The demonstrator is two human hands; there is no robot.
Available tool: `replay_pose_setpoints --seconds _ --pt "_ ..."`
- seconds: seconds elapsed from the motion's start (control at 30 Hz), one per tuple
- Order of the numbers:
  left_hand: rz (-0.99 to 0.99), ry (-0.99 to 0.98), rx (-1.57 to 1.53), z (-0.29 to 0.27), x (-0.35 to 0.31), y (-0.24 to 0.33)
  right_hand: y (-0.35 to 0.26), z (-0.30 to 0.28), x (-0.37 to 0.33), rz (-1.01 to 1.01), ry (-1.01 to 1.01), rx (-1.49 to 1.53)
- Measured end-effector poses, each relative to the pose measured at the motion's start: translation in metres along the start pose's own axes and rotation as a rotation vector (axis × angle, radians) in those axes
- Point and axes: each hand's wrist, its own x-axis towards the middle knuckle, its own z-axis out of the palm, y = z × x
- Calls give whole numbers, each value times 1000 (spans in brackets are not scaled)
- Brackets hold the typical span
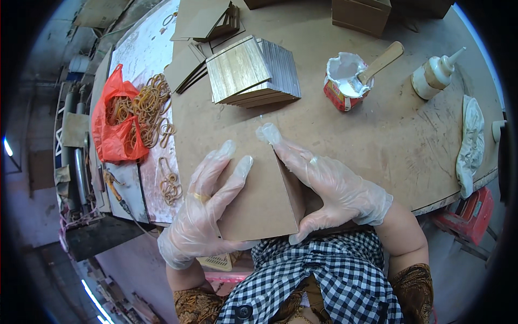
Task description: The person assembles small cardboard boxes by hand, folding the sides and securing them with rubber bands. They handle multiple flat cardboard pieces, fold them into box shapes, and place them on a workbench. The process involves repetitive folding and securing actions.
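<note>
Tan tabletop [388, 146] backs a plain brn box [260, 208] w/ straight edges.

You've got one left hand [208, 208] and one right hand [334, 186] in play, two gloved hands, and just one brown board box [259, 210] between them! Over on the bench [377, 140], that's one red-and-white tub [337, 99], one wooden-handled brush [386, 59], one squeeze bottle [429, 81] and one crumpled white cloth [470, 143]. To your left, one red plastic bag [100, 121]; the rubber bands [154, 108], many, are too tangled for you to count! Wood-grained panels [240, 70]: several, edges too tight to number. Plain brown boards [186, 70]: two piles. Beside the bench, one red stool [467, 216]!
</note>
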Motion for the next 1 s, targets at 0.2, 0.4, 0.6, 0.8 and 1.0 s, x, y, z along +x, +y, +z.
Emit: replay_pose_setpoints --seconds 0.2,0.4,0.6,0.8,1.0 --pt "40 21 39 3 -2 -5 4 3 2 -6 15 23" --pt "31 -72 85 -5 -4 -4 -1 1 1 2 56 -24" --pt "-26 683 -737 42 -18 -18 -8 -7 2 13 54 -51" --pt "-220 890 -1236 88 -11 -7 -16 -3 10 -17 10 -98" --pt "-236 876 -1239 90 2 15 -25 -4 11 59 -14 -141"
